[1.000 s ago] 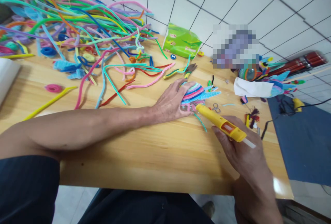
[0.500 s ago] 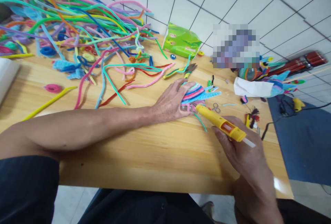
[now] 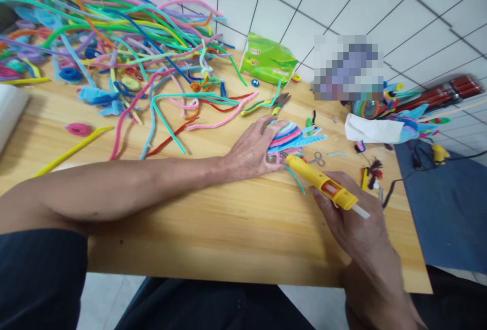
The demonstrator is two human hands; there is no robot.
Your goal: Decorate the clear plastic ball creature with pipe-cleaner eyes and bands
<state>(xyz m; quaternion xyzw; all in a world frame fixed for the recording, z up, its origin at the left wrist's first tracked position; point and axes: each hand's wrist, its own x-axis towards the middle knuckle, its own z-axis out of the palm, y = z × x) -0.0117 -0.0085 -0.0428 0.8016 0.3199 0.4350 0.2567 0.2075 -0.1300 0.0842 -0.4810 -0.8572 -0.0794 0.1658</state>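
My left hand (image 3: 256,147) grips a rounded, striped pipe-cleaner craft (image 3: 285,136) in pink, blue and white, with light-blue fuzzy points sticking out to the right. My right hand (image 3: 355,213) is closed around a yellow hot glue gun (image 3: 321,180); a clear glue stick (image 3: 360,211) pokes from its back end. The gun's tip is at the craft's lower edge, close to my left fingers; whether it touches cannot be made out. Beside the craft lie small scissors (image 3: 317,159) and a teal pipe cleaner (image 3: 296,180). Pliers with yellow-green handles (image 3: 279,104) rest just behind it.
Loose pipe cleaners (image 3: 125,40) are heaped at the back left. A green packet (image 3: 268,61) leans by the tiled wall. At the right are a white paper piece (image 3: 373,129), a red cylinder (image 3: 445,91), yarn scraps (image 3: 375,167) and a black cord (image 3: 397,183) near the table edge.
My right hand has shifted the glue gun slightly left, its tip a little nearer my left fingers. My left hand and the craft stay in place.
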